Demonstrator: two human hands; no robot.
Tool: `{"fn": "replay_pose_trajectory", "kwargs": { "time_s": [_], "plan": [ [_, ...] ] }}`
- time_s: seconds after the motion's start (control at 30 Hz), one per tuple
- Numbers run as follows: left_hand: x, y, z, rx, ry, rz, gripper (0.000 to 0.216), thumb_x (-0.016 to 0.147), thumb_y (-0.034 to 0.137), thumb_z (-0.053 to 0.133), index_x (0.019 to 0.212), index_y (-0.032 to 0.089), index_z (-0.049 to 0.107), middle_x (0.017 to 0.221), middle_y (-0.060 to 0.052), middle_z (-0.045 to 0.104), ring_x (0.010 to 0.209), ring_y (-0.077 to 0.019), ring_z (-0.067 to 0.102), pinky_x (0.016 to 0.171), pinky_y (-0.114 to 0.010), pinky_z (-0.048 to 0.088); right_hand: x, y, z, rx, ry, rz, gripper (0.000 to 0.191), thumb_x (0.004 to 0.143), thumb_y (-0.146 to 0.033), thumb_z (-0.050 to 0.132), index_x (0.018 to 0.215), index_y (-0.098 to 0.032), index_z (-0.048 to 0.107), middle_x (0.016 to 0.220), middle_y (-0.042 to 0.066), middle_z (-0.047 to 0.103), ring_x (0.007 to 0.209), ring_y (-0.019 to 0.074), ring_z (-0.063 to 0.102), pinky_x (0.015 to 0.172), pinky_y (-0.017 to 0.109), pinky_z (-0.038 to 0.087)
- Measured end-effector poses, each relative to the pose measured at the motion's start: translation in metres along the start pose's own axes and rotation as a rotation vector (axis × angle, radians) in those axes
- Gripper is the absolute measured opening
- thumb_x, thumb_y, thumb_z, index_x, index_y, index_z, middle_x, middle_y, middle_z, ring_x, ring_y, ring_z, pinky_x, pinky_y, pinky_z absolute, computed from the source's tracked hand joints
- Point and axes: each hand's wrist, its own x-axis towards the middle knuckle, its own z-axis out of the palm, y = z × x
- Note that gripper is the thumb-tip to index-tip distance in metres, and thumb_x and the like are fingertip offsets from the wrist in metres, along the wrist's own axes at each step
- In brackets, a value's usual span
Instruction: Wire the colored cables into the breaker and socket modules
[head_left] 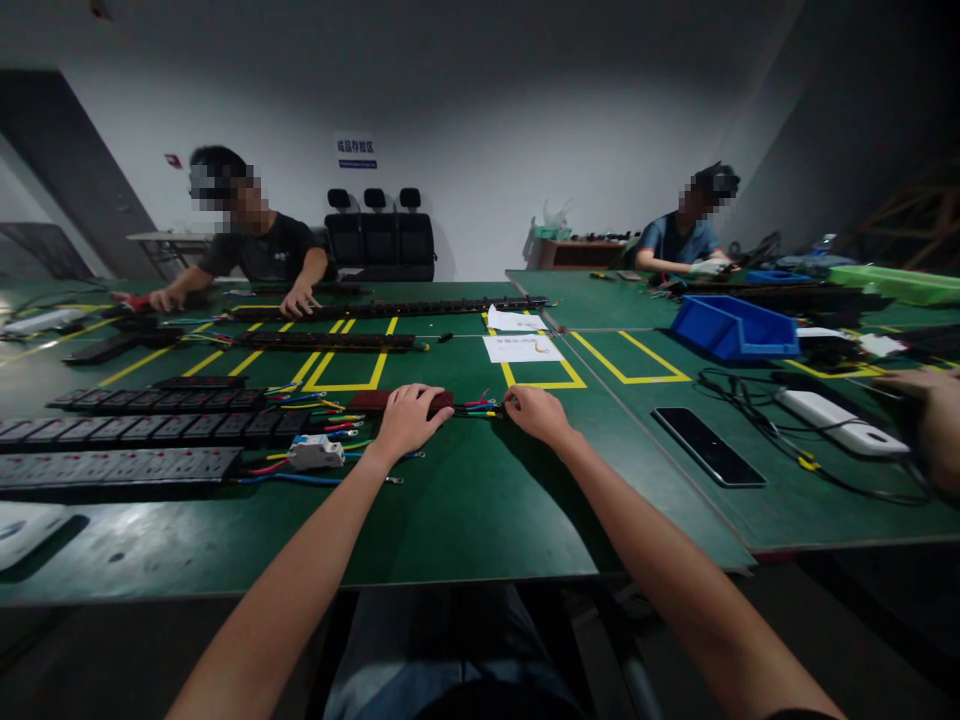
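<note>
My left hand (409,420) lies over a dark red strip-shaped piece (366,401), fingers curled across its far edge and thumb near its right end. Thin coloured wires (480,408) run from that end toward my right hand (536,412). Its fingertips are pinched together at the wire ends; the exact grip is partly hidden. To the left lie several black power strips (142,430) with wires and ring terminals on their right ends. A white and grey block, perhaps a circuit breaker (316,453), sits on the nearer wires.
A phone (707,446), a blue bin (735,328) and a white charger-like box (841,422) with black cables lie right. Paper sheets (523,348) and long strips (322,342) are beyond my hands. Two people work across the green table (465,520); another person's hand (934,415) shows at right.
</note>
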Motion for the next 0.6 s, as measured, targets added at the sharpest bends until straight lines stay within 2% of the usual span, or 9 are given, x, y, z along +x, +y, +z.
{"fn": "replay_pose_trajectory", "kwargs": {
  "time_s": [0.23, 0.6],
  "plan": [
    [-0.0004, 0.0005, 0.0002, 0.013, 0.003, 0.004, 0.052, 0.101, 0.058, 0.052, 0.138, 0.023, 0.064, 0.133, -0.013, 0.065, 0.127, -0.0333, 0.055, 0.110, -0.051, 0.042, 0.0009, -0.0017, 0.0013, -0.020, -0.022, -0.008, 0.026, 0.100, -0.029, 0.051, 0.111, -0.025, 0.074, 0.110, 0.007, 0.076, 0.099, 0.0223, 0.069, 0.075, 0.027, 0.045],
    [-0.0007, 0.0041, -0.0017, 0.026, -0.008, 0.002, 0.051, 0.101, 0.057, 0.052, 0.138, 0.023, 0.064, 0.133, -0.013, 0.065, 0.126, -0.0329, 0.055, 0.109, -0.049, 0.042, -0.0009, -0.0021, -0.0001, -0.025, -0.039, -0.025, 0.025, 0.100, -0.029, 0.052, 0.113, -0.024, 0.072, 0.113, 0.008, 0.075, 0.099, 0.0224, 0.069, 0.075, 0.027, 0.045]
  ]
}}
